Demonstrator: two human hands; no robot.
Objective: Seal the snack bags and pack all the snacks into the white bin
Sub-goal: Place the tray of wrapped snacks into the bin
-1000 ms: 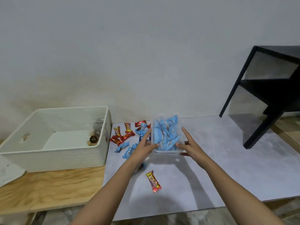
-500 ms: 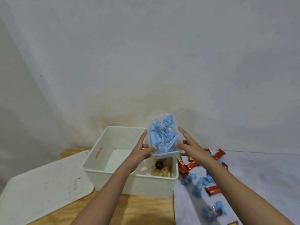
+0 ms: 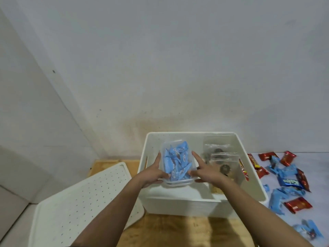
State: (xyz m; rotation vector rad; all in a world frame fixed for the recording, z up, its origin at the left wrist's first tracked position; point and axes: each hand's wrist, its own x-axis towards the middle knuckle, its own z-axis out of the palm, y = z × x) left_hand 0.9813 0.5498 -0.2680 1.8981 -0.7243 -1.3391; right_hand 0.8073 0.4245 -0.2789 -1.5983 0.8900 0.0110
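Note:
A clear plastic container (image 3: 175, 162) filled with blue snack packs hangs inside the left half of the white bin (image 3: 188, 134), tilted with its far end up. My left hand (image 3: 153, 172) grips its left side and my right hand (image 3: 207, 171) grips its right side, index fingers stretched along the walls and thumbs over the near rim. Clear zip bags (image 3: 220, 157) with dark round snacks lie in the bin's right half. A red and yellow bar (image 3: 243, 169) leans against the bin's inner right wall.
Loose red and blue wrapped snacks (image 3: 288, 177) are scattered on the grey mat (image 3: 318, 168) right of the bin. A white perforated lid (image 3: 80, 202) lies to the left. The bin stands on a wooden board (image 3: 169, 232) against the wall.
Both hands carried the container from above the grey mat leftward to the bin and lowered it inside. The view swung left with them.

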